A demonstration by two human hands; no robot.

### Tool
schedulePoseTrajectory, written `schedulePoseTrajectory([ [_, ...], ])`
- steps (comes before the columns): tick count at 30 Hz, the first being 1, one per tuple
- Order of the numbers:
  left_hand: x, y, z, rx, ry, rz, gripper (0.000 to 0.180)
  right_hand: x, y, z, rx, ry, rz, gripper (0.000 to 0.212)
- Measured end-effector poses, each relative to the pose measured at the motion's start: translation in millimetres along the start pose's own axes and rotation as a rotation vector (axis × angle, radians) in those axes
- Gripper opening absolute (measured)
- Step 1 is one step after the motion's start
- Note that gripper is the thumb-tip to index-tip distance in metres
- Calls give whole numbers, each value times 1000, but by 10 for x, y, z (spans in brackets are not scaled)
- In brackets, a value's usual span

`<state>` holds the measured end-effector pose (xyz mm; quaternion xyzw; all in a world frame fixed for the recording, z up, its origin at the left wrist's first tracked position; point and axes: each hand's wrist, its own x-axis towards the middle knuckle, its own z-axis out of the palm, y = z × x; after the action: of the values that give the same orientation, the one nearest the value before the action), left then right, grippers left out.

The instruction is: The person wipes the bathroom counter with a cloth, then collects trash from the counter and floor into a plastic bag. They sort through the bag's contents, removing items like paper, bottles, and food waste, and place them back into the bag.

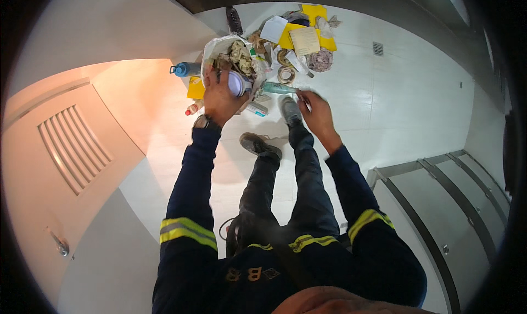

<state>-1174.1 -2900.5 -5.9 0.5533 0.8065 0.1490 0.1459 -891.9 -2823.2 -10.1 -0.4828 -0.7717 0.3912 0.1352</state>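
Observation:
My left hand (222,99) is closed round a squat round container with a white and purplish top (237,83). It holds this at the near side of an open white plastic bag (211,46), which has crumpled beige material (240,56) inside. My right hand (317,116) pinches the narrow end of a pale green translucent bottle (278,88), whose wide end points left towards the bag. Just beyond that bottle lies a roll of tape (286,75). Below the bag is a small white and blue package (257,109), partly hidden.
A blue bottle (186,69), a yellow piece (196,88) and a red-capped bottle (193,108) lie left of the bag. Beyond are yellow folders (314,12), papers (305,41), a crumpled grey bundle (320,60) and a dark bottle (234,20). A louvred door (77,144) stands left.

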Motion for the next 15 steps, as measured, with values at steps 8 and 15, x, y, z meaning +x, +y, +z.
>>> schedulePoseTrajectory([
  [8,385,-464,1396,183,-288,-135,89,-1821,1180,294,9,-344,240,29],
  [15,377,-921,2250,388,-535,29,70,-1319,1446,774,102,-291,260,27],
])
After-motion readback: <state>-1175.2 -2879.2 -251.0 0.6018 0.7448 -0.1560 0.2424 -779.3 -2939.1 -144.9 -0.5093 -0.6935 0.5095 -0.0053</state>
